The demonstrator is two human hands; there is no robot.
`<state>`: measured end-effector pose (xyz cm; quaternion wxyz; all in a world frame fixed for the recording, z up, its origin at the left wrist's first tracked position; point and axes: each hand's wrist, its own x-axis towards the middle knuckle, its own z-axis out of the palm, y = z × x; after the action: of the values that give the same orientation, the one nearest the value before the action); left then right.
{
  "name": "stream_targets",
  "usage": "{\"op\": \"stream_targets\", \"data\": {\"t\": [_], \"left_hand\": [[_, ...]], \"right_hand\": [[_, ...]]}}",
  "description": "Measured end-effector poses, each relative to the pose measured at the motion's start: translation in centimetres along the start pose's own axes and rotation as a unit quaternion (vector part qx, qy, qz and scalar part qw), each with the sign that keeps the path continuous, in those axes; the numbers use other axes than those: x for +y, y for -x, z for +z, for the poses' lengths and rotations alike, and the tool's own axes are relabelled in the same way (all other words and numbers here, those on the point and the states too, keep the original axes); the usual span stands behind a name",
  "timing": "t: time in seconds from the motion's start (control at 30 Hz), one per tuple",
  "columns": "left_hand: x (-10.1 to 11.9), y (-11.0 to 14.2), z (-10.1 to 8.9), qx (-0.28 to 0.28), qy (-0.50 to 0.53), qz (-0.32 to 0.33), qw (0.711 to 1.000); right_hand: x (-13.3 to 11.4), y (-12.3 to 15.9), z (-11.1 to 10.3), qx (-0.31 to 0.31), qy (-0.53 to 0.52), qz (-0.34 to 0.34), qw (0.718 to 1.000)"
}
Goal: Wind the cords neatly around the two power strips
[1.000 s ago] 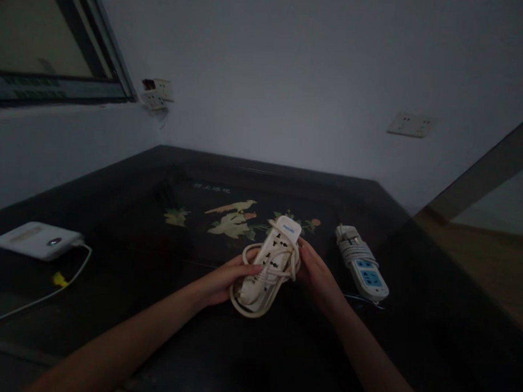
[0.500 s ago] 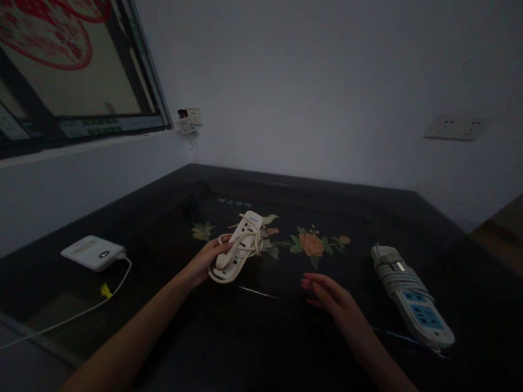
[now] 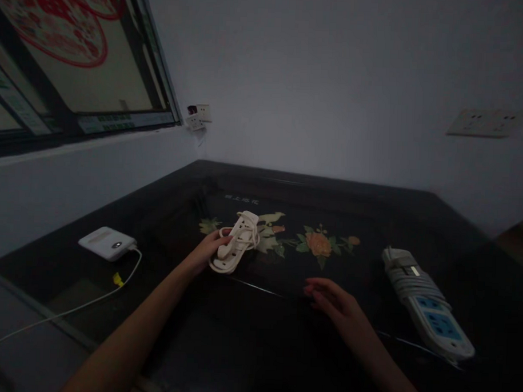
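My left hand (image 3: 208,249) grips a cream power strip (image 3: 237,246) with its cord wound around it, resting it on the dark table (image 3: 256,333) near a painted bird and flower design (image 3: 311,242). My right hand (image 3: 333,301) lies apart from it, fingers stretched loosely over the table, holding nothing. Farther right lies a second power strip (image 3: 429,307), white with blue socket faces, its grey cord wrapped around its far end.
A white power bank (image 3: 108,242) with a white cable (image 3: 69,309) sits at the table's left. Wall sockets (image 3: 198,116) hang in the corner and another socket plate (image 3: 482,122) is on the right wall. A window with red paper cut-outs (image 3: 57,29) is upper left.
My right hand let go of the cream power strip and moved right. My left hand carried the strip leftward and set it down lower on the table.
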<state>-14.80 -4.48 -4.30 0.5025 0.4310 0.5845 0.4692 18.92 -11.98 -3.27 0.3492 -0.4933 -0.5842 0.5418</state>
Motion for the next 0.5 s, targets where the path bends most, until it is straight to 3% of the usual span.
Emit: {"op": "stream_targets", "data": {"t": [0.3,0.5], "left_hand": [[0.4,-0.8,-2.5,0.081,-0.182,0.033,0.979],[1.0,-0.6,-2.7,0.124,-0.217,0.104,0.963]], "right_hand": [[-0.8,0.3,-0.4,0.013,0.11,-0.039,0.993],[-3.2,0.9,-3.2,0.108,0.164,-0.076,0.978]]}}
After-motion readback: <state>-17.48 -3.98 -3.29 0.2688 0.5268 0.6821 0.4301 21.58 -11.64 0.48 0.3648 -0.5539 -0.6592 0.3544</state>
